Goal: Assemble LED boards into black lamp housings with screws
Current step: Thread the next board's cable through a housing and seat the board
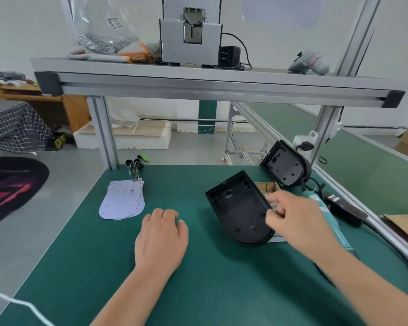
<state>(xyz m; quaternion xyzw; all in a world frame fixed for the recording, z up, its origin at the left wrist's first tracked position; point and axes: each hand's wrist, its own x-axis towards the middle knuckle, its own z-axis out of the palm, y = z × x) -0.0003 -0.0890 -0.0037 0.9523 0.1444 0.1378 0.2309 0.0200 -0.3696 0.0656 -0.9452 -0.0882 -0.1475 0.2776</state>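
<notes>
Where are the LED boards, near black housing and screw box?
LED boards (123, 201): head view, top board's middle.
near black housing (239, 210): head view, inner floor.
screw box (269, 186): head view, far cardboard wall.

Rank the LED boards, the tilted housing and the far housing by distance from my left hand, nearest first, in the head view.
1. LED boards: just ahead and to the left of the left hand.
2. Tilted housing: to its right, mid-table.
3. Far housing: at the right rear of the table.
</notes>
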